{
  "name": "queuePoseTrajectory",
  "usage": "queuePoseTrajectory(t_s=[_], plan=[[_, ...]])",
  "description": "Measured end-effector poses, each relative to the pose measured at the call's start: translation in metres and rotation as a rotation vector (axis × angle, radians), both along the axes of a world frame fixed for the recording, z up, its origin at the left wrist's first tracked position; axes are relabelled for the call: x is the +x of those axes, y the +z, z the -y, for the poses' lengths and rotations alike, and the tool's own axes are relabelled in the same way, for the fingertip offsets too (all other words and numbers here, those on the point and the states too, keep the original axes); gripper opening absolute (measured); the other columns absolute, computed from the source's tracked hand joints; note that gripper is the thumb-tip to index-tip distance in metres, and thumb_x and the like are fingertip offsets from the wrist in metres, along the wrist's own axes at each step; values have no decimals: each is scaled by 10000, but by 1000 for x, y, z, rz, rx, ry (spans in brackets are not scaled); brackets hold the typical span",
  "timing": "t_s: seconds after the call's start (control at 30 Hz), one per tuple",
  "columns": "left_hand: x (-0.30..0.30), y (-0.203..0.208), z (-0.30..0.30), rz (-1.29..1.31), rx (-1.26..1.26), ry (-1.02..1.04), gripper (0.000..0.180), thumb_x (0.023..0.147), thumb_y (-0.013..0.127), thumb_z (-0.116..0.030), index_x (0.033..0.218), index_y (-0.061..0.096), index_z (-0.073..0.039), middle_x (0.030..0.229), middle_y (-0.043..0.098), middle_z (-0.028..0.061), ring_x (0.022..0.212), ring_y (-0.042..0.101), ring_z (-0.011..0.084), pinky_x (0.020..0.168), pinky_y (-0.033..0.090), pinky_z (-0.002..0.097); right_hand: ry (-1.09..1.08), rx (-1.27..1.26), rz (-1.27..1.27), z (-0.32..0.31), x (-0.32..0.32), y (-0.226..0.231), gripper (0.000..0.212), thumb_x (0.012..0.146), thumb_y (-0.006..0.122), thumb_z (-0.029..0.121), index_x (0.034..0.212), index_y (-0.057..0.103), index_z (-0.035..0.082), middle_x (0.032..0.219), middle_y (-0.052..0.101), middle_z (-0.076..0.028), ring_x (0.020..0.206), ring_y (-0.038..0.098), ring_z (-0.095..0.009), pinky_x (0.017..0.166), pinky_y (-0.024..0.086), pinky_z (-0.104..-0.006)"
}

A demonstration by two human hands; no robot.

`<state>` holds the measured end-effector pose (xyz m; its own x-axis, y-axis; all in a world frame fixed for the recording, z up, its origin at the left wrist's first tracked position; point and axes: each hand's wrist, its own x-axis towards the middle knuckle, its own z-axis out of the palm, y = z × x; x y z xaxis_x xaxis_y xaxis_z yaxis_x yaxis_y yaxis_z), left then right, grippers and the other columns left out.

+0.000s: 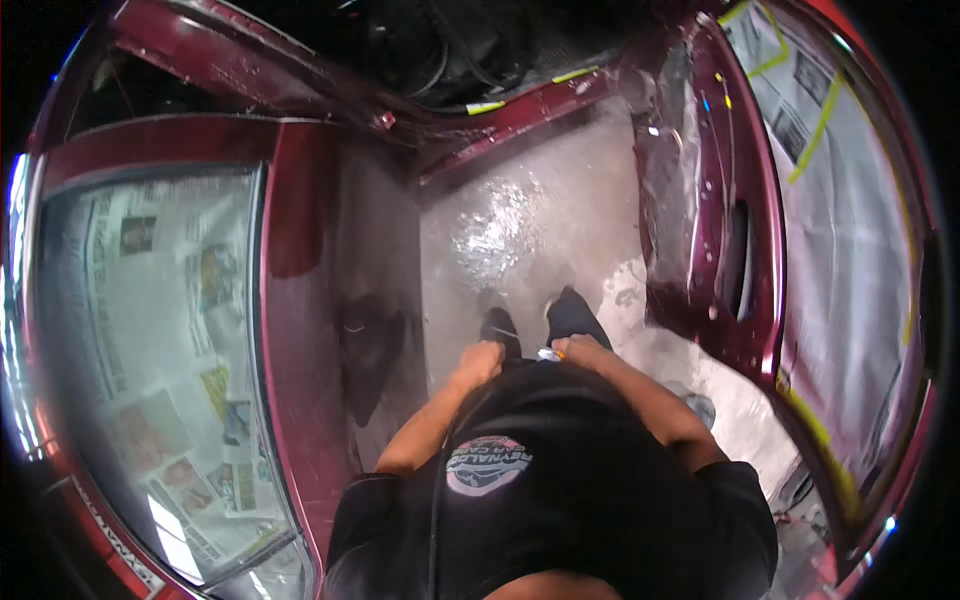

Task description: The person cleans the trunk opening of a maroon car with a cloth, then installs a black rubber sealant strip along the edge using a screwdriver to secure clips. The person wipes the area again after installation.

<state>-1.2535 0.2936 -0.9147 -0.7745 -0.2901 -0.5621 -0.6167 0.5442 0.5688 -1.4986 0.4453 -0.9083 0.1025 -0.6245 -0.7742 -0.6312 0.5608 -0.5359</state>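
Observation:
Both of my hands are low in front of my waist, close to my black shirt. My left hand (482,362) is closed in a fist; whatever may be inside it is hidden. My right hand (581,349) is also closed, around a small white, blue and orange object (548,353) that sticks out toward the left hand, too small to name. A short gap lies between the two hands. My dark shoes (572,312) show just beyond them on the wet floor (500,225).
A maroon car door (300,330) stands at my left, its window covered with newspaper (150,330). Another open maroon door (735,200) is at the right, with yellow tape (818,125) and paper. Ahead runs the wet door sill (530,118) before the dark car interior.

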Motion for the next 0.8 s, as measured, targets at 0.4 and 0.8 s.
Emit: queuePoseTrajectory(t_s=[0.4,0.8], plan=[[-136,46,47,185,-23,401,169,843,594,-90,958,701,-27,1013,706,224,963,683,397,862,537,501,223,89,572,148,-206,-108,247,903,586,216,825,596,-18,679,604,-144,546,567,-236,489,437,-450],[-227,-43,129,-268,391,1329,327,985,660,-202,1215,654,31,1025,707,72,947,635,155,879,510,305,-392,-344,351,337,-220,-85,283,899,613,139,1166,604,42,904,677,-147,792,661,-230,695,529,-375]])
